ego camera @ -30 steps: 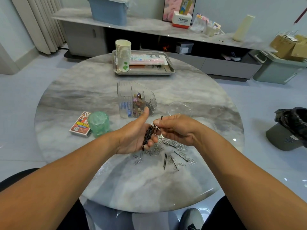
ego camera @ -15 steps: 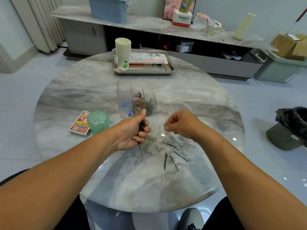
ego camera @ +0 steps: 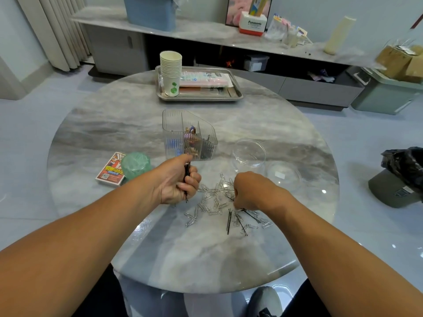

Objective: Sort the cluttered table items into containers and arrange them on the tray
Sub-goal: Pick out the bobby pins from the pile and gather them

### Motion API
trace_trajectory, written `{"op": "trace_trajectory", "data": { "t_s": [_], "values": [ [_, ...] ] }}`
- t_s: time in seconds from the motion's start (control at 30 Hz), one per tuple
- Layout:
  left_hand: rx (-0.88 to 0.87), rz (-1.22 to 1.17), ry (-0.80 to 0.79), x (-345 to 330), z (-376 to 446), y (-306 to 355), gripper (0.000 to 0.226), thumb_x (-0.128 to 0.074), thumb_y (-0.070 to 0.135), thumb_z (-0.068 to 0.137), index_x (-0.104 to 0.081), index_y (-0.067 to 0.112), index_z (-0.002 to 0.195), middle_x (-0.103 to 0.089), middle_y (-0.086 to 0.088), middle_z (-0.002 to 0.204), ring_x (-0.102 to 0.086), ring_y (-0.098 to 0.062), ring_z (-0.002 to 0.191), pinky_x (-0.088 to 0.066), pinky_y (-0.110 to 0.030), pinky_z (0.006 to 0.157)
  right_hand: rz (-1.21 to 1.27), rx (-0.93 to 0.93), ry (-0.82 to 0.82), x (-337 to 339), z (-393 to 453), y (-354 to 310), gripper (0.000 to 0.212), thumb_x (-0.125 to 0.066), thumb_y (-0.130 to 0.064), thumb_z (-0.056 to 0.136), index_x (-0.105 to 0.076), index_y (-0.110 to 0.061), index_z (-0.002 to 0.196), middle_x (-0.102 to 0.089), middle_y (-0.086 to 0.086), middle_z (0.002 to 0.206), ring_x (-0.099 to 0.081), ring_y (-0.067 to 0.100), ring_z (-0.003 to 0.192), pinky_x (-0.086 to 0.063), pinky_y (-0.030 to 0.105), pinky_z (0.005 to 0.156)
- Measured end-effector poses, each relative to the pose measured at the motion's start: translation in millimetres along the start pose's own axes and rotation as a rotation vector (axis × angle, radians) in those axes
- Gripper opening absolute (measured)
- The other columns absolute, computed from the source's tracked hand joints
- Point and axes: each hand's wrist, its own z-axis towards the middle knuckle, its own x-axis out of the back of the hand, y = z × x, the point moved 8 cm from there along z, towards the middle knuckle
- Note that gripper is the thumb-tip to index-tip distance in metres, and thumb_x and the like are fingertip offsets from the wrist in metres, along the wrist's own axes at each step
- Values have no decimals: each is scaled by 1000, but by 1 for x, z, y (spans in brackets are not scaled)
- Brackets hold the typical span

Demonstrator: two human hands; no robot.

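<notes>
My left hand (ego camera: pixel 177 181) grips a bundle of black hairpins (ego camera: pixel 187 173) upright, just in front of the clear divided organizer (ego camera: pixel 174 124). My right hand (ego camera: pixel 248 191) reaches down with curled fingers into the pile of silver paper clips (ego camera: pixel 212 200) and loose black hairpins (ego camera: pixel 229 221); its fingertips are hidden, so what they pinch cannot be seen. The organizer holds coloured clips and black pins in separate compartments. The metal tray (ego camera: pixel 238 94) stands at the table's far side with a stack of paper cups (ego camera: pixel 171 72) and pink packets (ego camera: pixel 203 78).
A clear round jar (ego camera: pixel 249 153) and its lid (ego camera: pixel 283 175) lie right of the organizer. A green crumpled ball (ego camera: pixel 136 164) and a card box (ego camera: pixel 111 169) sit at the left. The round marble table (ego camera: pixel 114 124) has a low cabinet behind it.
My left hand closed round the black hairpins and turned them upright. My right hand left the bundle and dropped to the clip pile on the table.
</notes>
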Motion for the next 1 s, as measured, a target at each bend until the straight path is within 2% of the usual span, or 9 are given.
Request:
{"op": "trace_trajectory", "data": {
  "t_s": [0.13, 0.27, 0.33, 0.43, 0.6, 0.7, 0.77, 0.83, 1.0],
  "values": [
    [4, -83, 47, 6, -2, 1, 31, -37, 25, 99, -41, 17, 70, -29, 5, 56, -32, -8, 38, -24, -13, 32, -10, -24, -28, 5, -6, 4, 25, -63, -10, 73, -43, -15, 61, -46, 0, 61, -44, 19, 52, -35, 25, 50],
    [-25, -129, 70, 9, -4, 4, 25, -34, 17, 97, -40, 15, 73, -28, 4, 55, -33, -9, 41, -32, -14, 36, 49, -58, -39, 21, -10, 16, 7, -66, -14, 75, -64, -11, 81, -68, 3, 81, -68, 23, 77, -55, 33, 62],
    [-43, -129, 79, 9, -3, 5, 23, -33, 15, 97, -41, 15, 76, -30, 3, 56, -34, -9, 41, -31, -14, 35, 130, -73, -73, 23, -12, 23, 11, -67, -10, 76, -69, -6, 85, -74, 5, 79, -70, 19, 72, -59, 34, 69],
    [-53, -81, 102, 10, -2, 6, 27, -33, 22, 105, -44, 14, 81, -39, 0, 56, -39, -9, 40, -29, -14, 33, 191, -108, -119, 24, -19, 30, 12, -68, -8, 79, -75, -3, 87, -77, 8, 78, -62, 15, 59, -55, 28, 61],
    [-52, -4, 116, 9, -4, 3, 37, -49, 44, 104, -47, 13, 85, -44, -2, 60, -43, -9, 44, -33, -16, 32, 245, -167, -101, 29, -24, 42, 3, -67, -1, 82, -69, -3, 82, -77, 16, 89, -69, 21, 67, -53, 23, 57],
    [-56, 16, 106, 6, -5, 1, 33, -57, 37, 102, -48, 12, 83, -46, -4, 62, -46, -9, 44, -36, -16, 33, 352, -156, -202, 16, -28, 35, 13, -78, 4, 82, -67, -2, 87, -76, 22, 94, -76, 30, 86, -64, 36, 75],
    [-66, 1, 99, 5, -6, 0, 31, -57, 34, 102, -49, 8, 86, -51, -8, 65, -51, -12, 45, -44, -18, 36, 282, -135, -255, 2, -29, 28, 15, -80, 2, 80, -71, 5, 92, -77, 21, 93, -76, 31, 89, -63, 42, 81],
    [-83, -9, 91, 2, -7, 1, 33, -56, 34, 103, -52, 4, 91, -55, -13, 72, -60, -19, 50, -54, -25, 42, 144, -101, -239, -7, -28, 23, 18, -81, -1, 77, -75, 4, 93, -77, 16, 87, -77, 25, 81, -64, 39, 79],
    [-78, -58, 40, -4, -9, -2, 49, -49, 43, 105, -54, -5, 112, -58, -21, 90, -71, -39, 83, -64, -46, 61, -56, -32, -87, -7, -22, 15, 13, -74, -2, 70, -62, -8, 69, -66, 7, 68, -72, 26, 71, -62, 35, 65]
  ]
}}
